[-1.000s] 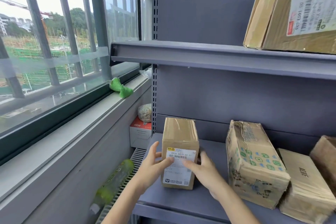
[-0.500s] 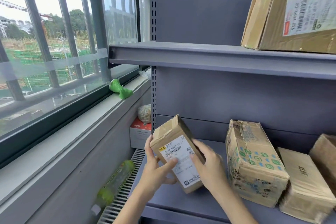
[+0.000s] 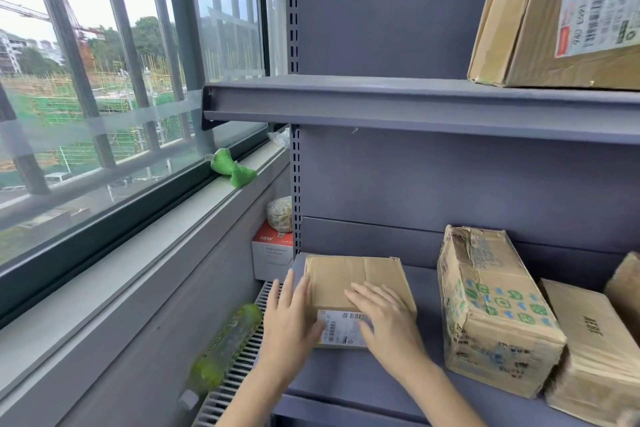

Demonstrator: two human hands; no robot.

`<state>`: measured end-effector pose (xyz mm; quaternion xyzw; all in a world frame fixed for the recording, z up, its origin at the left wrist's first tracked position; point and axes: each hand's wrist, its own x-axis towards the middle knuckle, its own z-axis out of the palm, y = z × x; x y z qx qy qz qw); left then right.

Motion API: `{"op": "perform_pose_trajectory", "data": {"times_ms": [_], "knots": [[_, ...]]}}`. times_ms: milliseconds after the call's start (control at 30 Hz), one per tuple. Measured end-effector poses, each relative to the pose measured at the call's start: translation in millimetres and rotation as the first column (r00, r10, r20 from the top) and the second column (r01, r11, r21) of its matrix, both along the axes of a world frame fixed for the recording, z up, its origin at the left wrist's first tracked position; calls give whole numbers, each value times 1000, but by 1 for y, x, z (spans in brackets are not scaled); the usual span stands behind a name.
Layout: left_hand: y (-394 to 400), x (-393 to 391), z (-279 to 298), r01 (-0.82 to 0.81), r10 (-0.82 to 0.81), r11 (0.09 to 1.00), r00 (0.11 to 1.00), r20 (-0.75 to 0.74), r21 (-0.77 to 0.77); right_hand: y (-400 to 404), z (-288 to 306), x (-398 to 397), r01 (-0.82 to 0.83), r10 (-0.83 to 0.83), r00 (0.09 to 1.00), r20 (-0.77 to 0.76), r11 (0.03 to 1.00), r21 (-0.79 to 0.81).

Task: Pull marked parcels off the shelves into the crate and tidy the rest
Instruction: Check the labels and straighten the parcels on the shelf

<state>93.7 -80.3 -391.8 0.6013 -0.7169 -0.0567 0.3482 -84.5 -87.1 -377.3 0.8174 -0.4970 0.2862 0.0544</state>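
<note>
A small brown parcel (image 3: 353, 279) lies flat at the left end of the lower grey shelf (image 3: 349, 381), its white barcode label facing me at the front. My left hand (image 3: 289, 326) rests with straight fingers against the parcel's left front corner. My right hand (image 3: 384, 319) lies flat on its top and front, partly covering the label. To the right stand a taped parcel with green and blue print (image 3: 491, 305) and a plain brown parcel (image 3: 595, 350). No crate is in view.
A large labelled parcel (image 3: 568, 17) sits on the upper shelf (image 3: 415, 107). Left of the shelving are a window sill with a green object (image 3: 233, 170), a white and red box (image 3: 272, 250) and a green bottle (image 3: 225, 347) on a floor grille.
The small parcel stood upright, was tilted in both hands, and now lies flat on the shelf. My fingers have straightened and rest on it.
</note>
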Motion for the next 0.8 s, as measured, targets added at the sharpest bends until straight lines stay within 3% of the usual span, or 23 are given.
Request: {"op": "perform_pose_trajectory", "data": {"times_ms": [33, 100, 433, 567, 700, 800], "knots": [[-6, 0, -2, 25, -19, 999, 991, 136, -38, -4, -1, -1, -8, 7, 999, -33, 1000, -16], [-17, 0, -3, 58, -38, 996, 963, 265, -70, -11, -1, -1, -3, 2, 997, -75, 1000, -12], [-31, -1, 9, 80, -71, 997, 908, 414, -5, -21, 7, 1, 25, -23, 996, -86, 999, 28], [-22, -11, 25, 92, -55, 994, 885, 462, -57, -3, 5, -7, 34, -45, 982, 182, 998, 58], [-19, -44, 28, 258, -194, 954, 919, 342, -152, 27, 2, -29, 221, -186, 876, 445, 975, -27], [-15, -78, 27, 375, -327, 906, 915, 236, -197, 42, 8, -54, 364, -278, 798, 535, 930, -59]]}}
